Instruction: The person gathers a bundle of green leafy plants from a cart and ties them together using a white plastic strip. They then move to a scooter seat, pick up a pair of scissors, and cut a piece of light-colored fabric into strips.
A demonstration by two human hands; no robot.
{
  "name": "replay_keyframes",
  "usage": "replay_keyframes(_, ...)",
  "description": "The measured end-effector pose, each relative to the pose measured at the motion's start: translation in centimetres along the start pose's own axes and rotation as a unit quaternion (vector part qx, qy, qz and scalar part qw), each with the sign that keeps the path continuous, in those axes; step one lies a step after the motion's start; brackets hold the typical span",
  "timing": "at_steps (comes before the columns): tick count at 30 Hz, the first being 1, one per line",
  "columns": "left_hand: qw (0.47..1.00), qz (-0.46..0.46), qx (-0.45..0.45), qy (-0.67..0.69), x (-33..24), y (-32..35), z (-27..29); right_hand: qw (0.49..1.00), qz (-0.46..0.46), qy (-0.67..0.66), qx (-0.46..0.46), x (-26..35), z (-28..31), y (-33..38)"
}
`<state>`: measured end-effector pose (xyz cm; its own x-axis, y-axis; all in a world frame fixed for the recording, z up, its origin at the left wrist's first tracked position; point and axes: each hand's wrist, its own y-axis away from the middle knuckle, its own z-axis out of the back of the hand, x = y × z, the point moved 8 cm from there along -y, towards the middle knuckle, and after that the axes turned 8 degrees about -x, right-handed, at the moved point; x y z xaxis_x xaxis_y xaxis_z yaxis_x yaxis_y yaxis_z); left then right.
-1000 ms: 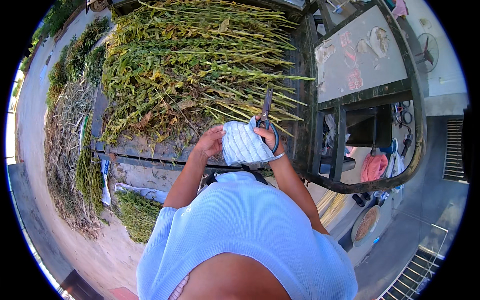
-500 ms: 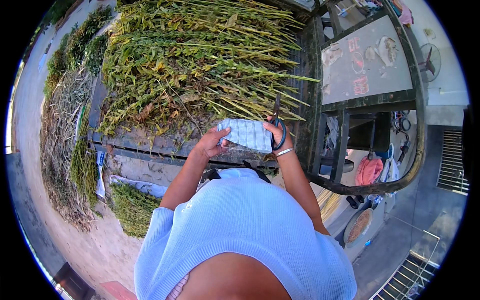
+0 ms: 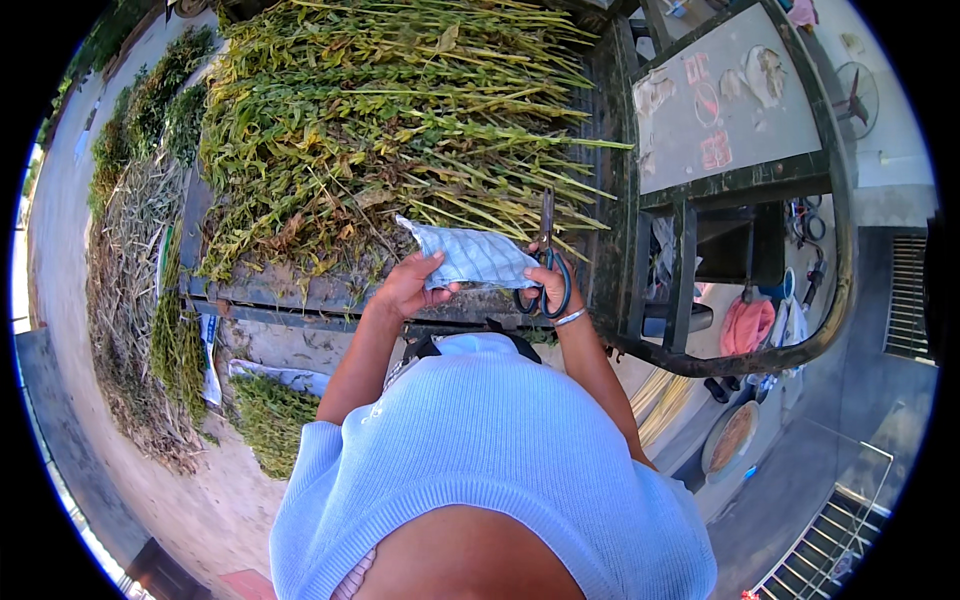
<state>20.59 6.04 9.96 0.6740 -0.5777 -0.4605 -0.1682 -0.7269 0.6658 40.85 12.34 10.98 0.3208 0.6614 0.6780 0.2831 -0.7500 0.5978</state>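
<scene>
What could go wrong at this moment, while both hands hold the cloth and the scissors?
The right hand holds the scissors and a cloth corner together, so the blades might nick the cloth or the left hand. The grip may slip, dropping the scissors into the cut plants.

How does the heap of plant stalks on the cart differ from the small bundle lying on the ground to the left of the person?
The heap of plant stalks is far larger than the small bundle. The heap lies raised on the cart bed, beyond the hands; the bundle rests low on the sandy ground. The heap shows long yellowish stems pointing right; the bundle looks denser and greener. Both are cut leafy plants.
</scene>
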Motion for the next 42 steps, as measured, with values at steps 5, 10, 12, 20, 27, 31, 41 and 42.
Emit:
replay_keyframes(5,0.993,-0.044,-0.032,-0.109,-0.5,0.1,2.2,0.994,0.082,0.07,-0.035,2.7,-0.2,1.3)
replay_keyframes(10,0.973,-0.14,-0.079,-0.167,-2.2,-0.4,2.5,0.988,0.119,0.089,-0.046,3.1,-0.2,1.4)
replay_keyframes(12,0.961,-0.211,-0.055,-0.17,-4.1,-0.1,1.6,0.982,0.157,0.092,-0.059,4.1,-0.4,1.7)
replay_keyframes(20,0.986,-0.135,-0.096,-0.031,0.6,-2.5,5.4,0.97,0.174,0.146,-0.084,2.9,2.2,2.1)
replay_keyframes(27,0.973,0.105,-0.203,-0.026,16.8,-8.4,14.3,0.939,0.059,0.312,-0.133,-10.8,11.5,-2.8)
replay_keyframes(31,0.958,0.149,-0.243,-0.025,20.2,-8.3,15.9,0.928,0.044,0.344,-0.137,-14.9,14.5,-2.5)
replay_keyframes(41,0.942,0.206,-0.263,-0.038,23.3,-6.6,13.8,0.937,-0.022,0.331,-0.112,-16.1,12.8,-1.0)
replay_keyframes(42,0.942,0.196,-0.261,-0.076,23.4,-7.0,13.9,0.935,-0.019,0.339,-0.101,-16.2,12.7,-1.1)
